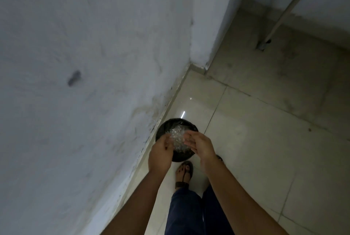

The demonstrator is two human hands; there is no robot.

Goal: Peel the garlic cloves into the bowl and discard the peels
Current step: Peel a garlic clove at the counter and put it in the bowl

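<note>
A round black bin (166, 125) lined with a dark bag stands on the tiled floor against the wall. Pale, papery garlic peels (177, 135) lie in a heap inside it. My left hand (161, 153) and my right hand (200, 145) hover side by side just above the bin's near rim, palms turned toward each other, fingers loosely spread. Nothing solid shows in either hand; a few blurred peels appear between the fingers. No bowl and no garlic cloves are in view.
A white plastered wall (85, 83) fills the left side. Glossy beige floor tiles (265, 140) spread to the right. My sandalled foot (184, 172) stands just behind the bin. A thin pole (280, 17) leans at the far right corner.
</note>
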